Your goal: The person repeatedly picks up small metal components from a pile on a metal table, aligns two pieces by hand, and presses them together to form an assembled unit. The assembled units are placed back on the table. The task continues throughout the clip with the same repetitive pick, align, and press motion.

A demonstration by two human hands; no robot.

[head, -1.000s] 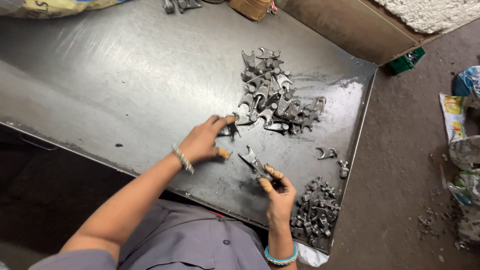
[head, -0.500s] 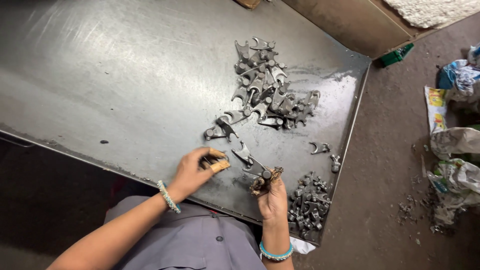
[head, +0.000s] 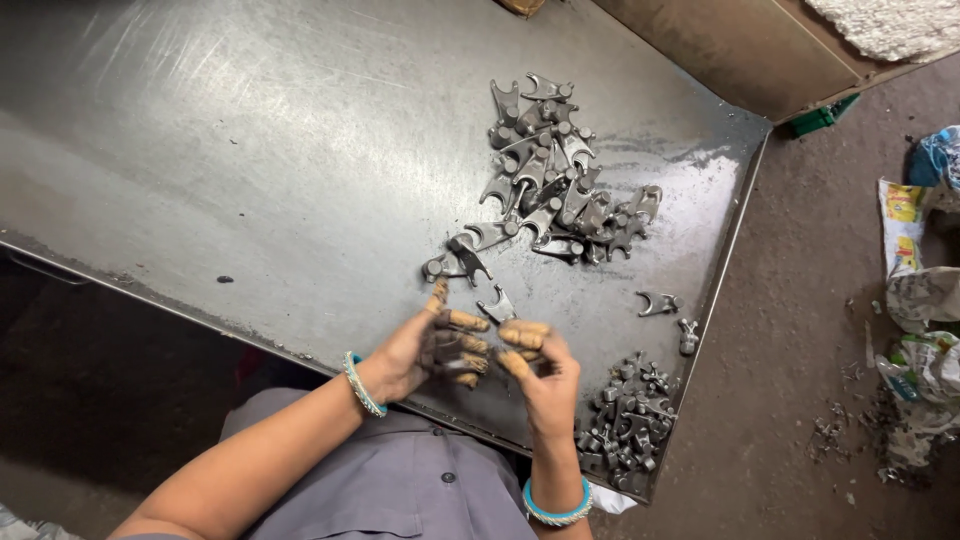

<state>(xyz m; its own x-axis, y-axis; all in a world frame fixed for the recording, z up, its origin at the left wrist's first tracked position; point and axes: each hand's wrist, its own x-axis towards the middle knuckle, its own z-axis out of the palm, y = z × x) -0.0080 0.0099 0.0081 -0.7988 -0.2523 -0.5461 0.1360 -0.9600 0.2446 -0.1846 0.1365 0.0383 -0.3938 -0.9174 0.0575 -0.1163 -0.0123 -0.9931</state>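
My left hand (head: 428, 347) and my right hand (head: 538, 370) meet over the near edge of the steel table (head: 250, 170). Together they grip a small grey forked metal part (head: 497, 306), whose fork sticks up between the fingers. A second dark piece (head: 462, 362) sits under my left fingers. Beyond the hands lies a large heap of the same forked parts (head: 555, 180). A smaller heap (head: 628, 420) rests at the table's near right corner, beside my right wrist.
Two loose parts (head: 668, 312) lie between the heaps near the table's right rim. A brown box wall (head: 740, 50) stands at the back right. Crumpled paper and plastic litter (head: 925, 300) covers the dirt floor on the right.
My left hand drew back from the big heap toward the near edge and joined my right hand. Both hands now close together on a part.
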